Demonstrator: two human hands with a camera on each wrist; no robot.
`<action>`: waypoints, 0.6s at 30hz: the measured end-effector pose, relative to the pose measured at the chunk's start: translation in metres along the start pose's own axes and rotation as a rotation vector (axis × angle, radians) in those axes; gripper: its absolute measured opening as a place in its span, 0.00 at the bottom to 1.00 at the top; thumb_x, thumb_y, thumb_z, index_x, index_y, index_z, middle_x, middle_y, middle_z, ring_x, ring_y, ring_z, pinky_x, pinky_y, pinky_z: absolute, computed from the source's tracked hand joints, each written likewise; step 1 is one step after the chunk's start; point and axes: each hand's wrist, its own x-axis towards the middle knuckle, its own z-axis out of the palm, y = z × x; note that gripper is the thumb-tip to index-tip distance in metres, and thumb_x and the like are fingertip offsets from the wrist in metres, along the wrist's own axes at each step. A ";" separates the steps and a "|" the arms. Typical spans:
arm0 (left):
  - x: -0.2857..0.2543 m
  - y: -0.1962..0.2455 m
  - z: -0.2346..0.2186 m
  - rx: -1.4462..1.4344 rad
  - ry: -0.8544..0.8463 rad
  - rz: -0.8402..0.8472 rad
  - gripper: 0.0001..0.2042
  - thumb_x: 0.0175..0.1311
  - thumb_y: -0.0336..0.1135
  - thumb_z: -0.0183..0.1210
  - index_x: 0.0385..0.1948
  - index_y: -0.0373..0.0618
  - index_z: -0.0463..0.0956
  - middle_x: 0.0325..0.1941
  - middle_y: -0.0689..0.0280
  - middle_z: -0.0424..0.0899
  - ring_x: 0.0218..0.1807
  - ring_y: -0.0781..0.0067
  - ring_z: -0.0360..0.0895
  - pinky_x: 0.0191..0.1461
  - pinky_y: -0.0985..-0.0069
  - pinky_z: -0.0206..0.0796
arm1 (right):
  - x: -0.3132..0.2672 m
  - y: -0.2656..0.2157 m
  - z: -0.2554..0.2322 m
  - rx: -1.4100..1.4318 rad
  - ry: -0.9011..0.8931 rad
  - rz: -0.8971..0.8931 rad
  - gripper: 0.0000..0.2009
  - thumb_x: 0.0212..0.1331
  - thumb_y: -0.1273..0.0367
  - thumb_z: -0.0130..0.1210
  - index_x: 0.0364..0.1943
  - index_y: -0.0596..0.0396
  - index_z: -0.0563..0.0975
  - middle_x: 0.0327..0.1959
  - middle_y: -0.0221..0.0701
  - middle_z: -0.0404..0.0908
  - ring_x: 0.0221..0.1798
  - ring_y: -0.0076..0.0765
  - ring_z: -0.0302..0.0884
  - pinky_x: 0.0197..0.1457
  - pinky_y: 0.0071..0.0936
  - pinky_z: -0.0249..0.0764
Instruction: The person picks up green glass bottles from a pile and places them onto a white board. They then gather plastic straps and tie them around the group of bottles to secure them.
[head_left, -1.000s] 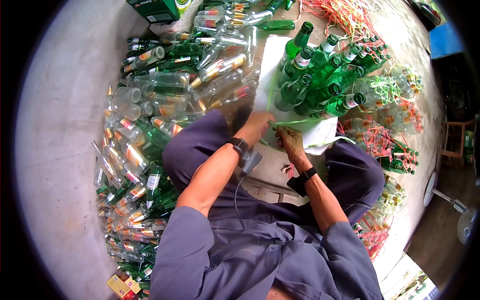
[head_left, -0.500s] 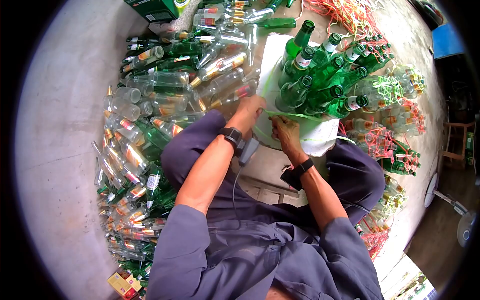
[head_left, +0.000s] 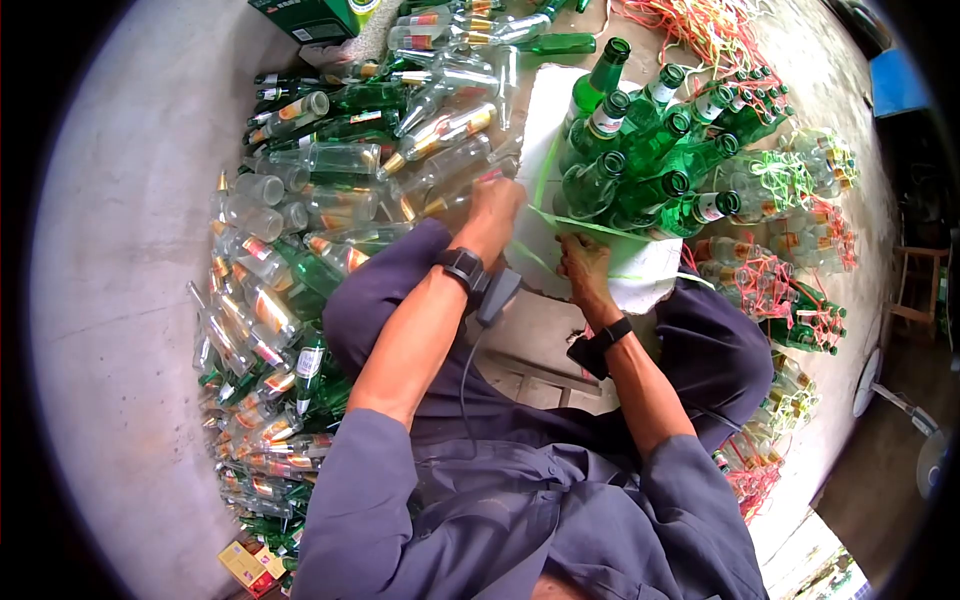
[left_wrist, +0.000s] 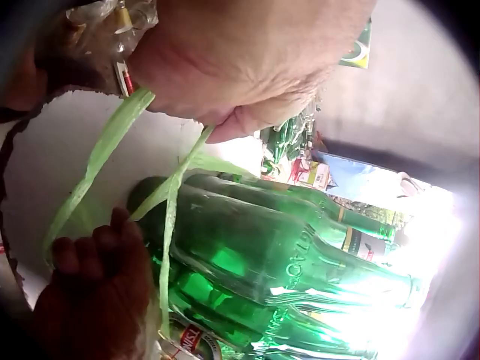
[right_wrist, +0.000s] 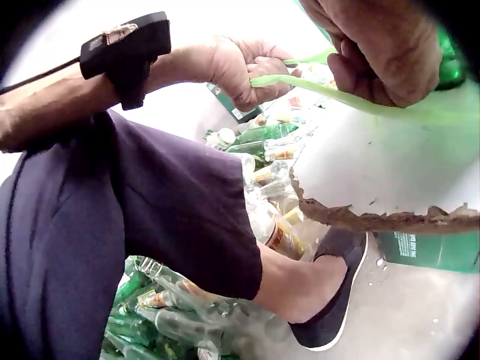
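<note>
My left hand (head_left: 497, 212) grips a light green plastic strap (left_wrist: 105, 150) at the left edge of a white board (head_left: 640, 270). Two lengths of it run from that fist, one along the front of a cluster of upright green glass bottles (head_left: 590, 185). Close by, my right hand (head_left: 585, 265) has its fingers curled on the strap just in front of the bottles, over the board. In the right wrist view the strap stretches from the left fist (right_wrist: 251, 75) past the right hand's fingers (right_wrist: 352, 71). The bottles stand tightly together on the board.
Many loose clear and green bottles (head_left: 270, 310) lie heaped on the left. Bundles of bottles tied with red and green straps (head_left: 775, 180) stand on the right, with a tangle of red strap (head_left: 690, 35) behind. The board's edge (right_wrist: 352, 217) is ragged. A cable hangs from the left wrist device (head_left: 495, 300).
The hands have moved apart: the left went up and left, drawing the strap along the bottles' front, while the right shifted slightly right and forward. The bottles stay standing on the board.
</note>
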 end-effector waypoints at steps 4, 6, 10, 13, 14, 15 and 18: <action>0.010 0.001 0.000 0.499 -0.028 0.416 0.03 0.54 0.25 0.54 0.29 0.43 0.76 0.23 0.61 0.70 0.26 0.64 0.69 0.30 0.68 0.60 | 0.002 0.000 -0.024 -0.014 0.059 0.017 0.08 0.58 0.70 0.56 0.33 0.63 0.79 0.17 0.20 0.64 0.15 0.17 0.57 0.18 0.19 0.56; 0.025 -0.009 0.002 0.266 -0.060 0.493 0.06 0.60 0.32 0.54 0.26 0.42 0.71 0.17 0.74 0.59 0.17 0.81 0.57 0.22 0.78 0.49 | 0.005 0.004 -0.036 0.081 0.116 0.049 0.08 0.58 0.70 0.56 0.33 0.63 0.79 0.17 0.19 0.64 0.13 0.17 0.55 0.17 0.18 0.53; 0.045 -0.023 0.011 0.291 -0.009 0.387 0.06 0.61 0.31 0.51 0.27 0.40 0.72 0.17 0.72 0.60 0.17 0.78 0.60 0.23 0.77 0.54 | -0.007 -0.005 -0.039 -0.018 0.160 -0.022 0.11 0.54 0.66 0.56 0.29 0.62 0.82 0.13 0.21 0.66 0.12 0.18 0.55 0.17 0.22 0.50; 0.017 0.004 0.008 0.540 0.084 0.413 0.05 0.60 0.30 0.50 0.26 0.41 0.72 0.17 0.71 0.62 0.18 0.76 0.64 0.22 0.77 0.55 | -0.001 -0.004 -0.052 -0.013 0.096 0.000 0.11 0.55 0.67 0.52 0.29 0.62 0.81 0.12 0.22 0.66 0.11 0.18 0.55 0.16 0.21 0.50; 0.015 0.015 0.009 0.715 0.154 0.452 0.05 0.59 0.29 0.51 0.24 0.41 0.71 0.16 0.70 0.64 0.18 0.76 0.66 0.22 0.77 0.56 | 0.000 -0.002 -0.053 -0.004 0.100 -0.012 0.11 0.55 0.67 0.52 0.29 0.62 0.81 0.12 0.22 0.66 0.11 0.18 0.55 0.16 0.21 0.50; 0.041 -0.030 0.006 0.492 0.144 0.361 0.05 0.56 0.29 0.53 0.23 0.42 0.71 0.16 0.70 0.65 0.17 0.75 0.66 0.20 0.76 0.55 | 0.001 0.002 -0.055 -0.013 0.096 -0.034 0.11 0.56 0.67 0.52 0.29 0.62 0.81 0.12 0.22 0.66 0.11 0.18 0.55 0.16 0.21 0.50; 0.056 -0.050 0.006 0.048 0.144 0.268 0.06 0.50 0.28 0.58 0.19 0.43 0.70 0.15 0.70 0.66 0.14 0.73 0.65 0.17 0.74 0.54 | 0.003 -0.002 -0.056 -0.004 0.080 -0.040 0.10 0.57 0.66 0.54 0.28 0.61 0.78 0.12 0.20 0.63 0.12 0.17 0.54 0.16 0.20 0.49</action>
